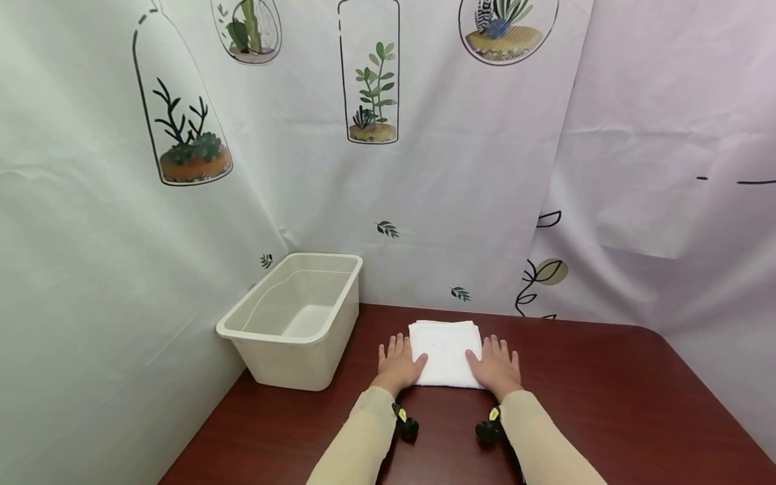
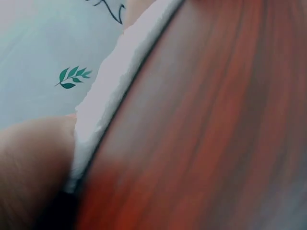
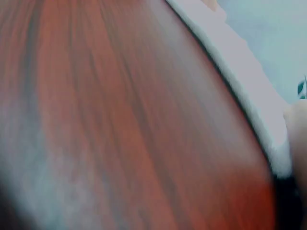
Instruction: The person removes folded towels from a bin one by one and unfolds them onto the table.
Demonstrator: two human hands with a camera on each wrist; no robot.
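A folded white towel point(image 1: 446, 351) lies flat on the dark red table in the head view. At its left edge rests my left hand point(image 1: 398, 364), fingers straight and thumb over the cloth. My right hand point(image 1: 496, 366) lies the same way at the right edge, its thumb also on the towel. In the left wrist view the towel point(image 2: 112, 81) shows as a thick white edge beside part of the left hand point(image 2: 36, 163). The right wrist view shows the towel point(image 3: 240, 62) edge too, with a sliver of the right hand point(image 3: 297, 136).
An off-white plastic bin point(image 1: 287, 360) stands at the table's back left, with nothing seen inside. The dark red table point(image 1: 606, 404) reaches to the right and front. Behind hangs a white curtain point(image 1: 461, 182) printed with plants. Small black devices point(image 1: 409, 429) are strapped at both wrists.
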